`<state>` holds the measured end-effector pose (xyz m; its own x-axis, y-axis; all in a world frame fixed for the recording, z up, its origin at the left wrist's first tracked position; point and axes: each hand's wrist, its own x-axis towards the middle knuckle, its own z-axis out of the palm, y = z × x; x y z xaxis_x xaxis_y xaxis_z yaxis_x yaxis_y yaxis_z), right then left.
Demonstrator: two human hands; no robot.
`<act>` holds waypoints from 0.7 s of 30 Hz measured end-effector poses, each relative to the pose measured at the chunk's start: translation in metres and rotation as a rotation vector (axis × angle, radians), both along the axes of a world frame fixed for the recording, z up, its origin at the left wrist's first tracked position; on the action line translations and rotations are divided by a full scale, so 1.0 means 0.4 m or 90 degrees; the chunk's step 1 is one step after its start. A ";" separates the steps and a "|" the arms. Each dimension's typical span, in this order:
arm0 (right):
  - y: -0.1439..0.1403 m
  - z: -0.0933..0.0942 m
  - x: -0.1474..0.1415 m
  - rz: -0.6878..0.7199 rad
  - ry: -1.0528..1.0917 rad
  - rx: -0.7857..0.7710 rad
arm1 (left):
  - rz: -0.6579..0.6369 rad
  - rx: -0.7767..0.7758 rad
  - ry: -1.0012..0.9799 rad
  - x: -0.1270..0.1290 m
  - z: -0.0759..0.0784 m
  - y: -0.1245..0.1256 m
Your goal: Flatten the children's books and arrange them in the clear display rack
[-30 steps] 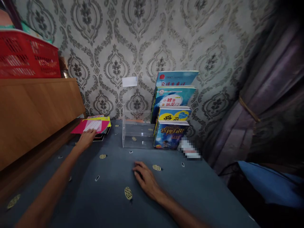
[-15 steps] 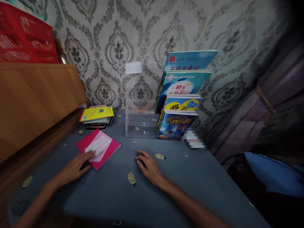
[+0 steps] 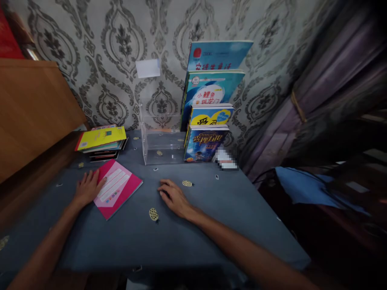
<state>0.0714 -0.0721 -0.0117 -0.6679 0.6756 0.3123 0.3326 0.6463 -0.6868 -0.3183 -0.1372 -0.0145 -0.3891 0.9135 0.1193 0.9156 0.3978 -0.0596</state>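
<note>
left hand point(image 3: 87, 187) flat on pink book point(image 3: 116, 188); right hand point(image 3: 173, 197) on table point(image 3: 211, 209)

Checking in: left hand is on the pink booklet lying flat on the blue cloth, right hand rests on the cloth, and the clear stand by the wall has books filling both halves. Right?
Not quite. In the head view the clear stand has books only in its right half; the left half holds none. The rest stands: the left hand is on the pink booklet, the right hand on the blue cloth.

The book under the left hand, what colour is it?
Pink book, with a paler pink panel; head view.
</note>
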 end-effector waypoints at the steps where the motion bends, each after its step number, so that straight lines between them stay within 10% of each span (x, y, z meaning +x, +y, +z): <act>1: 0.000 -0.001 0.000 -0.001 0.001 -0.004 | 0.004 -0.004 -0.017 0.016 0.002 -0.008; 21: 0.020 0.013 0.029 -0.097 -0.029 -0.020 | -0.310 0.028 -0.007 0.257 -0.043 -0.039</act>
